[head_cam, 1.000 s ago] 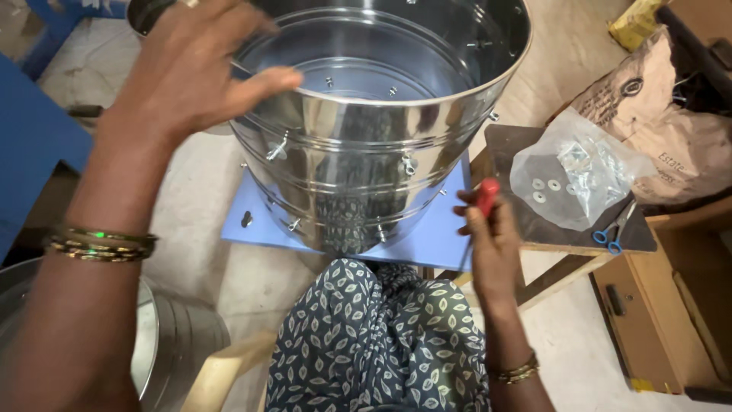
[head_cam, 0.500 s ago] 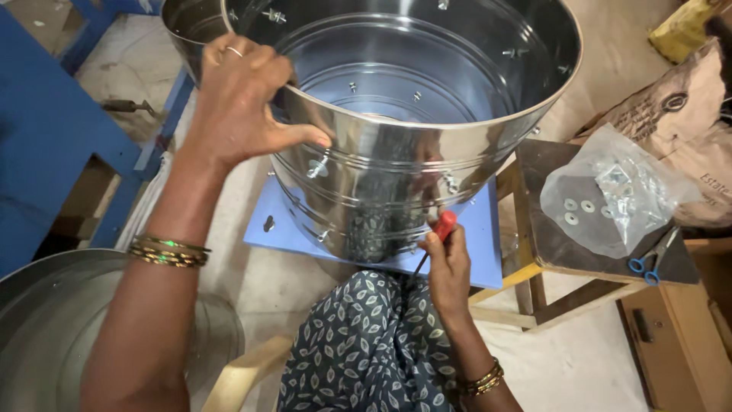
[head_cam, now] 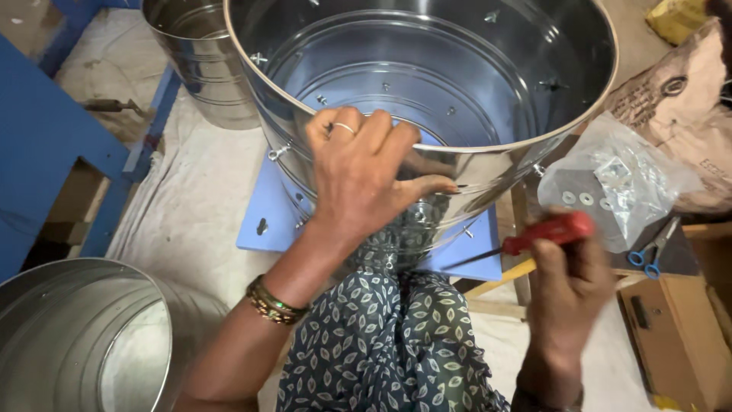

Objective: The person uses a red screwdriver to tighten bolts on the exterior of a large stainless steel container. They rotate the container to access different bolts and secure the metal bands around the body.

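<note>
- On the near rim of the big steel drum (head_cam: 457,91), the left hand (head_cam: 358,179) is draped over the edge, fingers curled onto the lip and thumb stretched out along the outer wall. So it's gripping the rim, not flat or spread. There's a ring on one finger and a stack of bangles (head_cam: 276,301) at the wrist.
- Just right of the drum's lower wall, the right hand (head_cam: 568,278) is closed in a fist around a red-handled screwdriver (head_cam: 526,240), and the dark shaft points left toward the drum's side. Can't tell if the tip actually touches the metal.
- The drum itself sits on a light blue board (head_cam: 263,217), open end up and tipped a bit toward the camera, with small bolts dotted around inside and outside.
- Right below the drum is the person's lap in a dark leaf-print fabric (head_cam: 381,343).
- To the right of the drum, a clear plastic bag of washers and small hardware (head_cam: 618,179) lies on a low wooden stand, with blue-handled scissors (head_cam: 648,255) just beside it and a brown paper sack (head_cam: 686,114) behind.
- Behind the drum to the left stands a smaller steel drum (head_cam: 202,61); another drum (head_cam: 84,336) lies nearer, lower left.
- Far left of the drum there's a blue metal frame (head_cam: 46,152).
</note>
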